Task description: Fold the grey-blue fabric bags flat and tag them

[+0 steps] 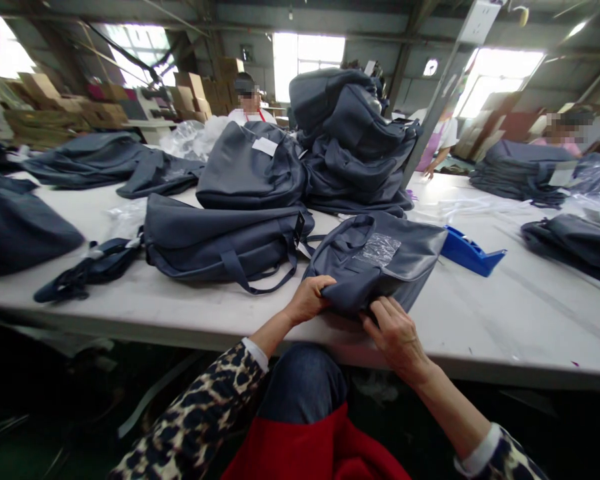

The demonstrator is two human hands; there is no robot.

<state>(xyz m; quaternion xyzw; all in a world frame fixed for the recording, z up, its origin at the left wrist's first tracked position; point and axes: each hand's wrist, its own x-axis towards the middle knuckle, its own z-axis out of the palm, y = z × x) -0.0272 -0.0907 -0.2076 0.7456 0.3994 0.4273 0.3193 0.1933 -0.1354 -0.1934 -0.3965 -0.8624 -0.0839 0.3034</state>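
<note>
A dark grey folded bag [380, 263] with a small clear plastic packet [379, 249] on top lies at the near edge of the white table [480, 320]. My left hand [310, 299] is closed on the bag's near left corner, fingers curled over the fabric. My right hand [395, 333] pinches the bag's near edge just to the right of it. Both hands rest at the table's front edge, above my lap.
A larger grey bag with straps [220, 243] lies left of mine, and a tall pile of bags [355, 140] stands behind. A blue tape dispenser [467, 252] sits to the right. More bags lie at the far left and right. Other people work across the table.
</note>
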